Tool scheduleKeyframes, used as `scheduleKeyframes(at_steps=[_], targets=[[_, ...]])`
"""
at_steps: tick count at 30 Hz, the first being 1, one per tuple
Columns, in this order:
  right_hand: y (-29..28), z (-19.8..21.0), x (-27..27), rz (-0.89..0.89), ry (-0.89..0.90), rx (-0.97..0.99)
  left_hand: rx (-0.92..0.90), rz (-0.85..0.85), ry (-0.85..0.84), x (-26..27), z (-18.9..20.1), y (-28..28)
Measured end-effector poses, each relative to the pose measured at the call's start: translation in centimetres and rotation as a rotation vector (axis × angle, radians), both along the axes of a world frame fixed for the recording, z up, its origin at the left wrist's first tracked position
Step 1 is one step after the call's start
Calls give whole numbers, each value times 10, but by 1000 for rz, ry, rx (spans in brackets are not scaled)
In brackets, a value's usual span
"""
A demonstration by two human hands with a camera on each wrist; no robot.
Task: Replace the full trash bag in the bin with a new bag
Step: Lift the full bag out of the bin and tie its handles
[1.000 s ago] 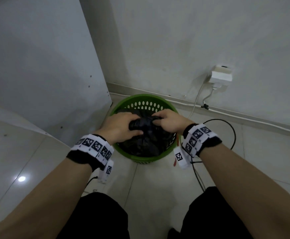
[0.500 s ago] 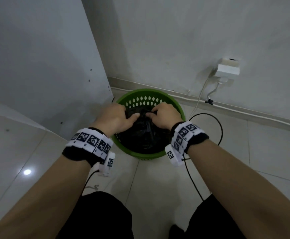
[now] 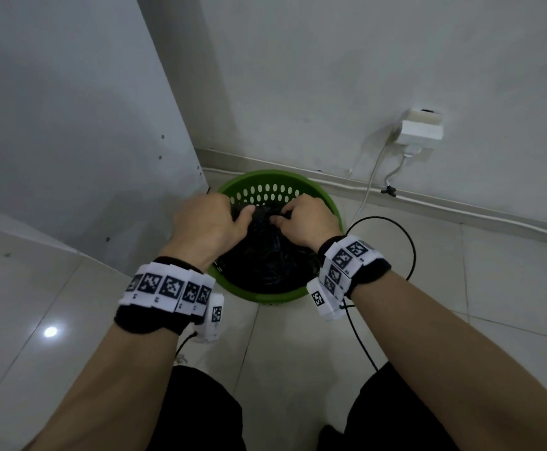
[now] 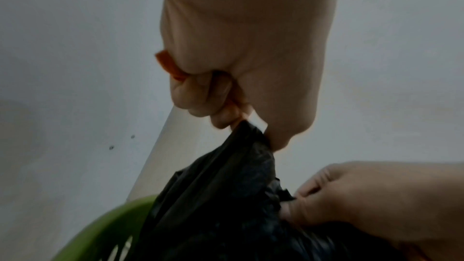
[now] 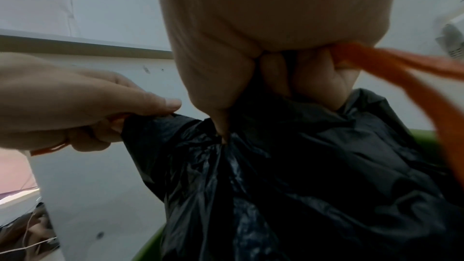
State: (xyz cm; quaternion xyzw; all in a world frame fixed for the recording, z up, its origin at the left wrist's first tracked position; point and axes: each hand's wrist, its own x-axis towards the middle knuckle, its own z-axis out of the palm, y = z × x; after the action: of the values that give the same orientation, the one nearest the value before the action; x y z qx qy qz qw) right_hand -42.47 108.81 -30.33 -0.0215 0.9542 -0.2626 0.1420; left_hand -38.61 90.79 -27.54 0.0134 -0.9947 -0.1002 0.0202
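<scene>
A round green perforated bin (image 3: pixel 327 203) stands on the floor in a corner, with a black trash bag (image 3: pixel 265 258) inside it. My left hand (image 3: pixel 215 219) grips the gathered top of the bag (image 4: pixel 241 166) on its left side, with an orange drawstring (image 4: pixel 167 64) sticking out of the fist. My right hand (image 3: pixel 301 218) pinches the bag's neck (image 5: pixel 276 146) on the right, and an orange drawstring loop (image 5: pixel 406 72) trails from its fingers. Both hands meet above the bin's middle. The bag's contents are hidden.
A white cabinet panel (image 3: pixel 80 131) stands close on the bin's left. The wall and skirting run behind it. A white adapter (image 3: pixel 421 131) is plugged into the wall at right, and a black cable (image 3: pixel 408 242) loops on the tiled floor beside the bin. My knees are at the bottom.
My hands have moved further over the bin and drawn the bag's top into a tighter bunch between them. The head view has shifted slightly, the bin now sits lower and more central.
</scene>
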Motion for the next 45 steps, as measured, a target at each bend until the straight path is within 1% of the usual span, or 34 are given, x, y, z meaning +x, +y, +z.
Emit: scheduleKeyframes(at_steps=[3, 5, 8, 10, 12, 14, 16, 17, 19, 20, 21, 22, 23, 24, 25, 26, 28, 29, 31, 34, 36, 38, 39, 40, 41, 42, 44, 45], targets=[[1, 5, 5, 6, 53, -5, -110, 91, -81, -5, 9, -12], [0, 7, 7, 6, 68, -13, -120, 109, -120, -8, 10, -17], [-2, 9, 10, 14, 86, 2, -125, 112, -155, -10, 15, -22], [-2, 10, 11, 38, 122, 23, -197, 73, -160, -9, 25, -23], [-3, 9, 14, 90, 214, 56, -255, 33, -146, -9, 33, -25], [-6, 5, 19, 162, 325, 66, -266, 40, -137, -9, 42, -29], [-10, 1, 25, 202, 376, 36, -184, 74, -151, -11, 52, -33], [-12, 0, 26, 194, 364, 9, -83, 81, -147, -12, 55, -34], [-15, 0, 24, 145, 278, -41, 229, 47, -51, -10, 52, -29], [-16, 0, 21, 117, 217, -64, 383, -6, 44, -7, 47, -21], [-16, 0, 18, 98, 165, -87, 482, -82, 122, -5, 40, -11], [-16, 1, 15, 86, 116, -96, 546, -179, 141, -3, 29, 0], [-15, 1, 13, 84, 76, -98, 613, -268, 108, -1, 18, 10], [-13, 1, 10, 86, 37, -90, 704, -321, 59, 1, 5, 18], [-11, 1, 8, 94, 2, -96, 789, -339, 34, 3, -6, 23], [-7, 1, 7, 95, -24, -120, 840, -332, 57, 3, -16, 26], [0, 2, 7, 63, -59, -223, 849, -285, 129, 5, -31, 27], [3, 2, 9, 44, -80, -273, 843, -257, 135, 5, -38, 26], [10, 6, 11, 29, -146, -294, 823, -223, 114, 8, -47, 27], [23, 18, 17, 69, -231, -131, 754, -238, 96, 13, -56, 29], [33, 26, 22, 111, -214, 60, 729, -232, 77, 17, -62, 30], [41, 35, 27, 130, -166, 240, 743, -205, 87, 19, -66, 29], [44, 40, 30, 130, -153, 277, 769, -192, 89, 20, -67, 28], [47, 45, 32, 134, -146, 268, 824, -181, 83, 21, -67, 27], [50, 48, 33, 142, -134, 206, 901, -168, 59, 21, -65, 26], [51, 50, 34, 152, -105, 91, 972, -152, 36, 22, -63, 26], [50, 48, 35, 143, -4, -262, 1051, -115, 15, 21, -56, 27], [48, 42, 35, 112, 36, -464, 1049, -96, 18, 20, -53, 28]])
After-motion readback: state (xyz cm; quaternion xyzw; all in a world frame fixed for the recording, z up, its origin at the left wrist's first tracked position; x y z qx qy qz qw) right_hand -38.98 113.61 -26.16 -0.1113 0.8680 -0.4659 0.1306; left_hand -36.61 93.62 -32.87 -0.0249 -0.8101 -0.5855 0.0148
